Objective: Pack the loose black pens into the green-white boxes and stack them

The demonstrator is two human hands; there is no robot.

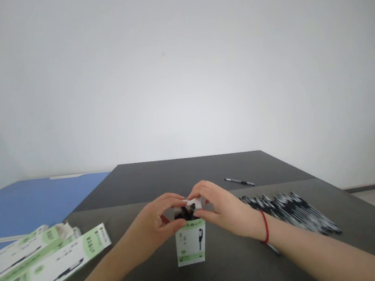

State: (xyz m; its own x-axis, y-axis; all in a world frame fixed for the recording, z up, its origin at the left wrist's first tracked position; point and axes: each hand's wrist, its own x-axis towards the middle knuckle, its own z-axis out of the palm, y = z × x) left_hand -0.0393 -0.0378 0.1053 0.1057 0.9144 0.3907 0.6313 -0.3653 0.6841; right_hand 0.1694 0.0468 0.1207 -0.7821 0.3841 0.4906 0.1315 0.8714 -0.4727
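A small white and green pen box (pixel 190 243) stands upright on the table before me, with a pen printed on its front. Dark pen ends (pixel 185 213) show in its open top. My left hand (pixel 163 214) grips the left side of the top edge, thumb at the front and fingers behind. From the right, my right hand (pixel 214 204) holds the same rim, its fingertips on a white flap (pixel 194 202) at the back and its thumb near the front. The fingers partly hide the opening.
Many loose black and clear pens (pixel 295 214) lie in a pile at the right, partly behind my right forearm. One single pen (pixel 239 181) lies farther back. Flattened white and green boxes (pixel 60 265) are stacked on the left. A blue surface (pixel 46 200) adjoins the dark table (pixel 184 176).
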